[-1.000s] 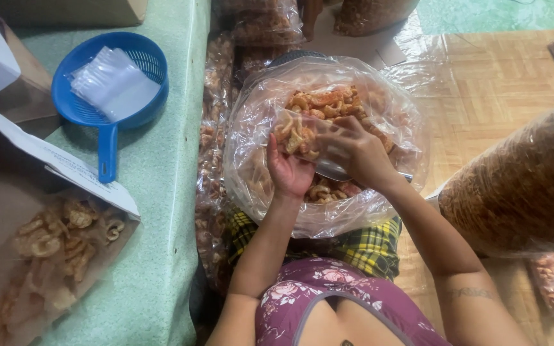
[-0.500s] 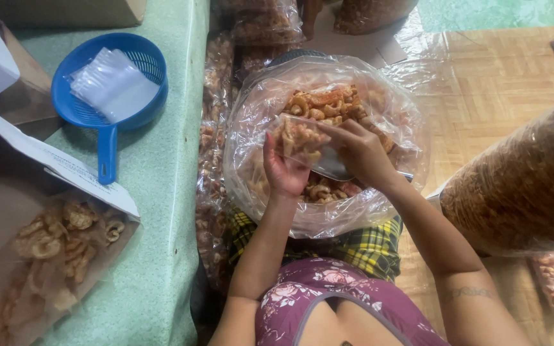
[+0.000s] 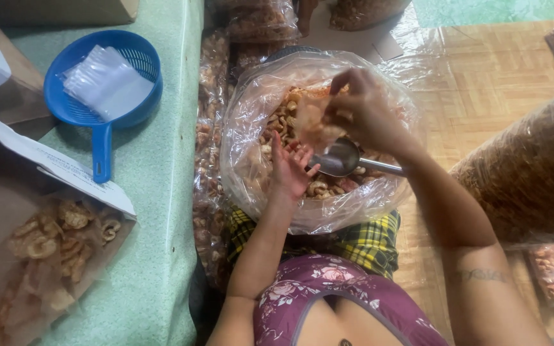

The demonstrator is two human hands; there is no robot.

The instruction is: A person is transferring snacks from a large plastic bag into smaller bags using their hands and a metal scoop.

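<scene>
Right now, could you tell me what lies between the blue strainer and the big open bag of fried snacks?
In the head view, green table surface and packed snack bags stacked along its edge separate the blue strainer from the big open bag.

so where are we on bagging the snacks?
Done: sealed packets lie stacked beside the table. In hand: right hand lifts a small filled bag over the big open bag; left hand open beneath. Left: plenty of loose snacks, empty bags in the blue strainer.
</scene>
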